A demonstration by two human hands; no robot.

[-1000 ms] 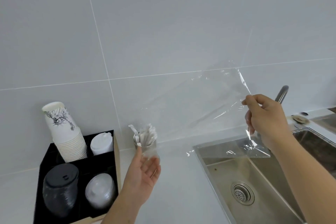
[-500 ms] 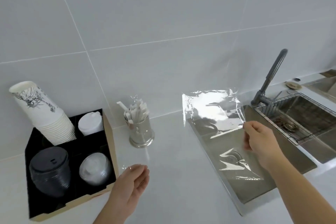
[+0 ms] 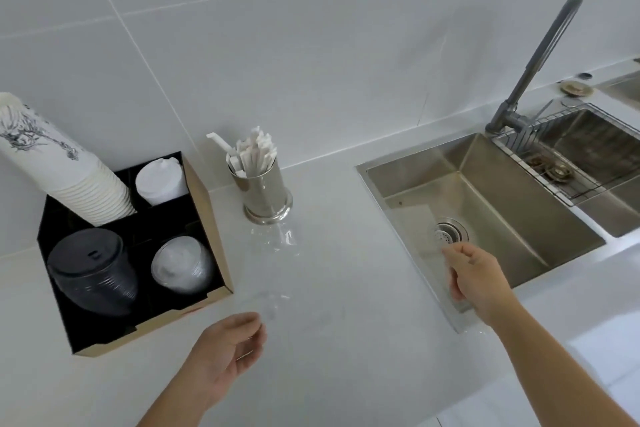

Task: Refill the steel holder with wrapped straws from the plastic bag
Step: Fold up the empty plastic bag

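Note:
The steel holder (image 3: 266, 191) stands on the white counter near the wall, filled with white wrapped straws (image 3: 252, 153) that stick out of its top. My right hand (image 3: 475, 277) hovers over the sink's front left corner and pinches the clear, empty-looking plastic bag (image 3: 464, 317), which hangs down faintly below the fingers. My left hand (image 3: 229, 352) is palm up over the counter in front of the holder, fingers relaxed. A clear film (image 3: 272, 246) lies on the counter between the holder and my left fingertips; I cannot tell if they touch it.
A black-lined cardboard organiser (image 3: 204, 218) at the left holds stacked paper cups (image 3: 69, 166), white lids, black lids and clear lids. The steel sink (image 3: 491, 184) with its drain lies at the right, with a grey tap (image 3: 535, 66) and a wire rack behind it.
My right hand has dropped lower with the clear bag, from beside the wall to over the sink's front edge. My left hand has drawn back from the holder towards me.

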